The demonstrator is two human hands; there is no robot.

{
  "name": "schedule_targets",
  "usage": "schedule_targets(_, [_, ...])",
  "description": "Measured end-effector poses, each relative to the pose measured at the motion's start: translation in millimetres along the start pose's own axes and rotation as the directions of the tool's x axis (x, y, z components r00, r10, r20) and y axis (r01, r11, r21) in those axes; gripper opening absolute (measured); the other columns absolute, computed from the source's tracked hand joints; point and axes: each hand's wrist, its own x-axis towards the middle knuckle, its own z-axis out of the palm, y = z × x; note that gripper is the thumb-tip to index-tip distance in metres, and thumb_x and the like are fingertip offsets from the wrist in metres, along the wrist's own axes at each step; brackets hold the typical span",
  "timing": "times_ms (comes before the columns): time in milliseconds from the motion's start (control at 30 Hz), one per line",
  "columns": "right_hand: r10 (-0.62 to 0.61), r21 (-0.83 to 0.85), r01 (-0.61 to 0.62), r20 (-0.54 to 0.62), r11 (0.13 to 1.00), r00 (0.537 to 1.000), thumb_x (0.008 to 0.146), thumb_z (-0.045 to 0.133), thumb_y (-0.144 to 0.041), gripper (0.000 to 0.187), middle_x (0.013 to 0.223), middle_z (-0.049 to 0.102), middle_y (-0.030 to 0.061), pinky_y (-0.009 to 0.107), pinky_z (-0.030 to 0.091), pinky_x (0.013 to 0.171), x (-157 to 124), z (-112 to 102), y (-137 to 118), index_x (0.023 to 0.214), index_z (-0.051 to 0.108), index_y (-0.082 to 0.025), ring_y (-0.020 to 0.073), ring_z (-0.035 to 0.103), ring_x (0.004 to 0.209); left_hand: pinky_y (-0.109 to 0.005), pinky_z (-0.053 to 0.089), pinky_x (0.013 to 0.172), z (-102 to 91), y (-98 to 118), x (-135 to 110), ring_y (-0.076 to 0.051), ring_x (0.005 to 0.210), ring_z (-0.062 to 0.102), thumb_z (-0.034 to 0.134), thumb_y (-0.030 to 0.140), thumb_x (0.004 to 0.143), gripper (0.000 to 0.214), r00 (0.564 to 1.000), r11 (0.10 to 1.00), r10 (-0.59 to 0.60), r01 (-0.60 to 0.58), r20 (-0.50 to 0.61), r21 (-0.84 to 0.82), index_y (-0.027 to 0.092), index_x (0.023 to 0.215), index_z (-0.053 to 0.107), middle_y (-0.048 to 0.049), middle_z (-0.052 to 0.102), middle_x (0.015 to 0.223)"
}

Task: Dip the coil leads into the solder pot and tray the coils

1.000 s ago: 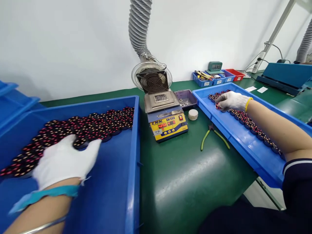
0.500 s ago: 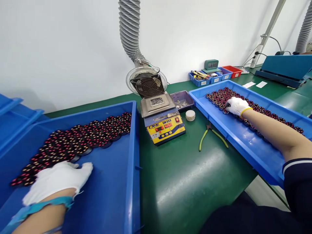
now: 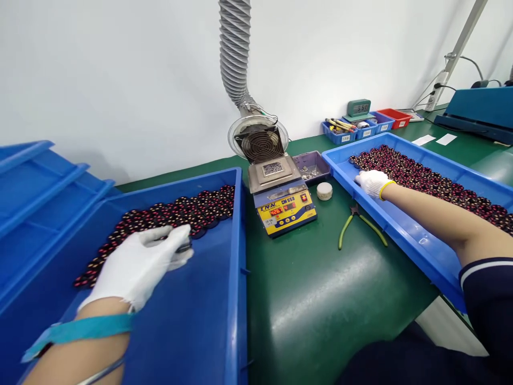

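Observation:
My left hand (image 3: 140, 264), in a white glove, lies over the near edge of a band of dark round coils with red and yellow marks (image 3: 176, 214) inside the left blue tray (image 3: 236, 256). Its thumb and fingers pinch one dark coil (image 3: 183, 247). My right hand (image 3: 372, 183), also gloved, rests fingers-down at the near left end of a second band of dark red coils (image 3: 420, 179) in the right blue tray (image 3: 393, 224). Its fingertips are curled onto the tray floor, and whether they hold a coil is hidden.
A yellow-fronted solder pot (image 3: 282, 200) with red digits stands between the trays, under a fan and a ribbed exhaust hose (image 3: 236, 59). A grey parts tray (image 3: 310, 164), a small white tin (image 3: 324, 191) and green-handled cutters (image 3: 360, 224) lie on the green mat. Small bins (image 3: 360, 128) stand at the wall.
My left hand moved up and right from the tray floor onto the coil row and closed on one coil. My right hand slid toward the near left end of its coil row.

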Motion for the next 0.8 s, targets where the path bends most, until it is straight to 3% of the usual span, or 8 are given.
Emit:
schedule_targets(67, [0.038,0.01,-0.038,0.003,0.999,0.999,0.089,0.045,-0.035,0.04,0.118,0.063,0.0195,0.049,0.051,0.084,1,-5,5,0.116,0.067,-0.016,0.0361,0.063,0.104,-0.023,0.058,0.057,13.6,13,-17,-0.015,0.065,0.069,0.078,0.022,0.069,0.028,0.999,0.968,0.015,-0.003,0.046,-0.25,0.016,0.093,0.064,0.0004,0.067,0.076])
schedule_targets(133, [0.085,0.06,-0.081,-0.062,0.995,0.994,0.09,0.043,-0.039,0.043,0.124,0.063,0.0159,0.051,0.051,0.085,-3,-18,3,0.123,0.064,-0.02,0.0362,0.062,0.108,-0.023,0.058,0.058,25.4,19,-29,-0.014,0.064,0.066,0.07,0.022,0.078,0.014,0.975,0.862,0.058,0.06,0.216,-0.504,0.016,0.088,0.062,-0.0002,0.065,0.075])
schedule_targets(233, [0.192,0.344,-0.071,-0.332,0.936,0.923,0.09,0.044,-0.047,0.043,0.126,0.064,0.0061,0.051,0.049,0.092,-20,-48,-28,0.125,0.062,-0.03,0.0326,0.059,0.114,-0.022,0.057,0.061,42.2,21,-45,-0.013,0.068,0.066,0.06,0.025,0.087,0.012,0.92,0.726,0.09,0.2,0.38,-0.658,0.014,0.089,0.064,-0.0034,0.066,0.078])
schedule_targets(367, [-0.232,0.521,0.443,-0.421,0.73,0.877,0.082,0.059,-0.045,0.039,0.114,0.069,0.0013,0.041,0.051,0.091,-68,-78,-116,0.118,0.066,-0.031,0.0257,0.064,0.105,-0.024,0.058,0.065,66.6,19,-69,-0.015,0.075,0.069,0.068,0.027,0.083,0.016,0.911,0.698,0.097,0.226,0.402,-0.68,0.014,0.091,0.063,-0.0047,0.068,0.084])
schedule_targets(467, [-0.389,0.526,0.579,-0.434,0.623,0.813,0.072,0.071,-0.047,0.053,0.122,0.065,0.0024,0.044,0.053,0.082,-95,-76,-177,0.123,0.062,-0.034,0.0294,0.063,0.105,-0.025,0.058,0.069,81.6,14,-84,-0.015,0.076,0.07,0.076,0.03,0.076,0.024,0.922,0.682,0.11,0.202,0.371,-0.703,0.015,0.088,0.062,-0.0016,0.066,0.083])
schedule_targets(533, [-0.399,0.568,0.587,-0.432,0.577,0.809,0.071,0.072,-0.045,0.053,0.12,0.066,0.0041,0.041,0.052,0.082,-98,-66,-198,0.121,0.063,-0.031,0.0278,0.064,0.102,-0.022,0.057,0.063,88.5,9,-88,-0.012,0.07,0.068,0.078,0.033,0.074,0.027,0.917,0.691,0.12,0.199,0.382,-0.695,0.016,0.088,0.063,0.0006,0.065,0.082])
schedule_targets(667, [-0.373,0.622,0.565,-0.424,0.543,0.825,0.076,0.07,-0.045,0.041,0.106,0.069,0.0033,0.036,0.051,0.082,-89,-50,-197,0.113,0.066,-0.028,0.0225,0.065,0.094,-0.016,0.043,0.041,97.1,4,-88,-0.007,0.057,0.058,0.075,0.036,0.076,0.025,0.889,0.74,0.142,0.196,0.435,-0.643,0.016,0.089,0.066,0.0013,0.063,0.077])
schedule_targets(800, [-0.414,0.586,0.597,-0.429,0.549,0.803,0.08,0.066,-0.04,0.036,0.109,0.068,0.0037,0.036,0.049,0.086,-87,-50,-184,0.113,0.066,-0.026,0.0233,0.064,0.099,-0.02,0.054,0.058,98.6,6,-91,-0.01,0.067,0.063,0.073,0.038,0.078,0.025,0.868,0.719,0.106,0.269,0.484,-0.64,0.016,0.088,0.068,0.0003,0.064,0.077])
